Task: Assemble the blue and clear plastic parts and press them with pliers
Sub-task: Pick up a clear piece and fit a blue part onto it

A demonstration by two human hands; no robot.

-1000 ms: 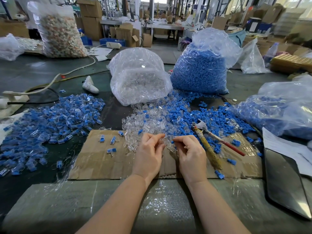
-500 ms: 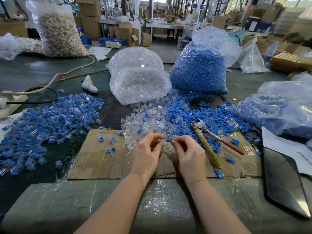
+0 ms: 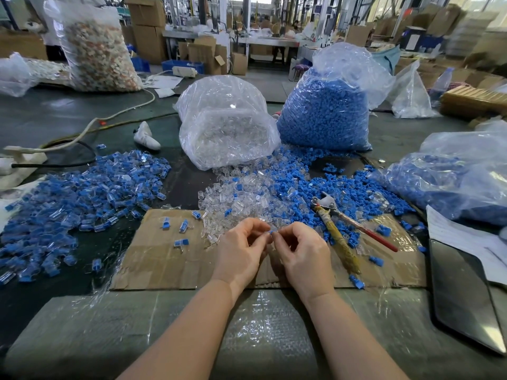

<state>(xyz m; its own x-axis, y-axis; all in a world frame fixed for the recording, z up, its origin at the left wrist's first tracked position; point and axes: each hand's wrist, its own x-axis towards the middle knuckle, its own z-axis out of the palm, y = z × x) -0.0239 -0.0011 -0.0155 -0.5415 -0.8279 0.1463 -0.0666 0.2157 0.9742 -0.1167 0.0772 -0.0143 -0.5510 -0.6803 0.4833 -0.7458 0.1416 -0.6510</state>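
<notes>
Two hands meet over the cardboard: your left hand pinches a clear part, your right hand pinches a blue part against it. You're mating them; pressing needs the pliers lying to your right.

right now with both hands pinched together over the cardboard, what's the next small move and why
Probably push the two pieces fully together. The left hand and right hand meet fingertip to fingertip around a small blue part; any clear piece there is too hidden to confirm. The pliers lie untouched on the cardboard beside the right hand, so pressing would likely come afterwards.
</notes>
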